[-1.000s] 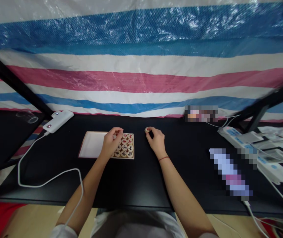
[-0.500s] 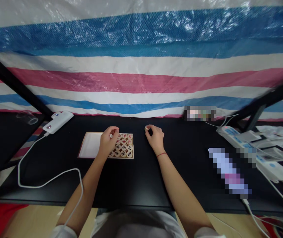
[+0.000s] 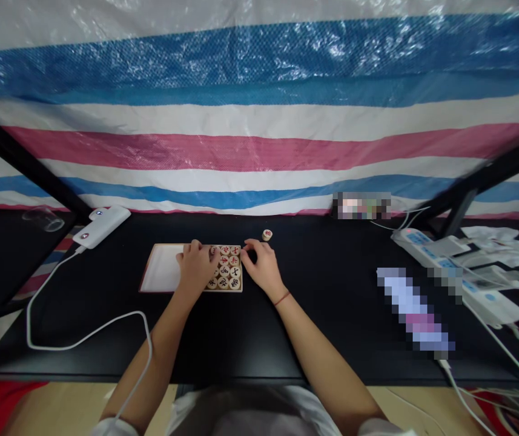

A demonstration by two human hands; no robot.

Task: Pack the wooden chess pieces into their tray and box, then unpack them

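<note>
Right grip [image 3: 259, 264] near loose xiangqi piece [image 3: 267, 235]

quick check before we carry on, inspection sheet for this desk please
surface: black tabletop, damage: nothing seen
job's things: wooden tray holding round xiangqi pieces; one loose piece on the tabletop
grips: left hand over the pieces; right hand at the tray's right edge; any held piece hidden
clutter: glass, white power bank, pixelated object
cables: white cable looping past the left arm; power strip with cords
surroundings: striped tarp behind
</note>
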